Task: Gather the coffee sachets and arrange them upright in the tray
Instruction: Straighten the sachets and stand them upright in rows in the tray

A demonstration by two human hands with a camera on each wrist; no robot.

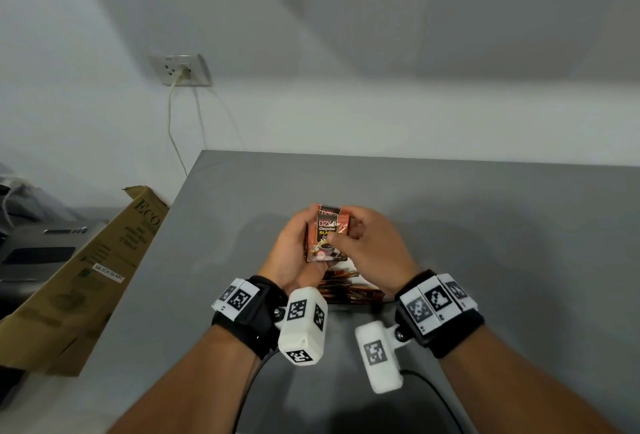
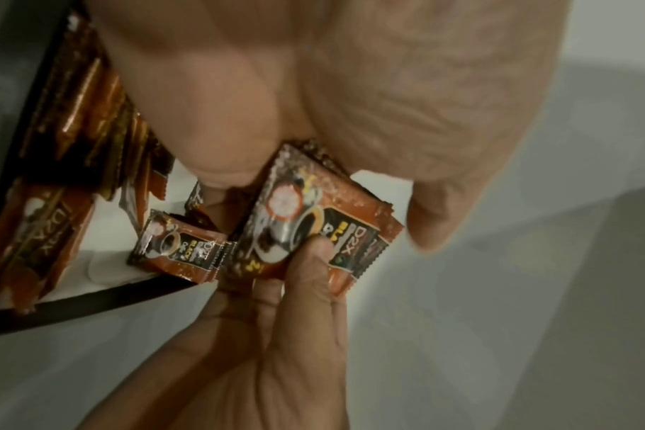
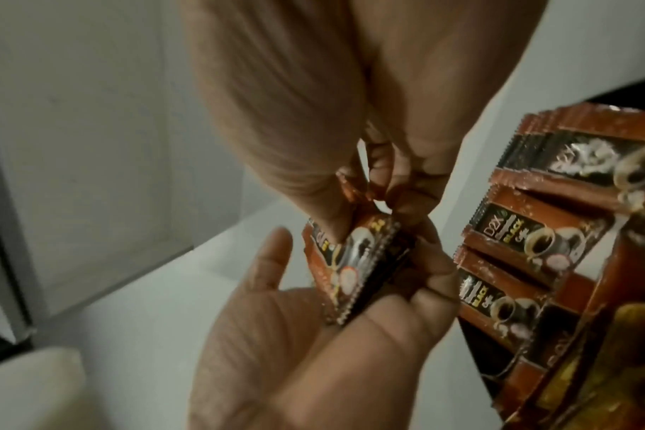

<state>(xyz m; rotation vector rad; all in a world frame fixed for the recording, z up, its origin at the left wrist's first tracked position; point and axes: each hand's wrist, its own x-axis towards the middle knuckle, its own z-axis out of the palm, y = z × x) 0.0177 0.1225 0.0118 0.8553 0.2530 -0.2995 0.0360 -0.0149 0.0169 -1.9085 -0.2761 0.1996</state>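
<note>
1. Head view: nearest, both wrists wore marker bands; beyond them the left hand [image 1: 294, 248] cupped a stack of sachets [image 1: 325, 234] above the grey table [image 1: 485, 225], and the right hand [image 1: 367, 243] pinched its front.
2. Left wrist view: the right thumb pressed the stack's face; more sachets stood in the black-rimmed tray [image 2: 93, 302].
3. Right wrist view: rows of sachets stood beside the hands.

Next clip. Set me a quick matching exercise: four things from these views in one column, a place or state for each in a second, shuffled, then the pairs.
1. stack of sachets
2. tray
3. cardboard box
4. plug

A. in the wall socket
B. leaning at the table's left edge
C. held between both hands
D. on the table, with sachets in it

Pairs: 1-C, 2-D, 3-B, 4-A
</note>
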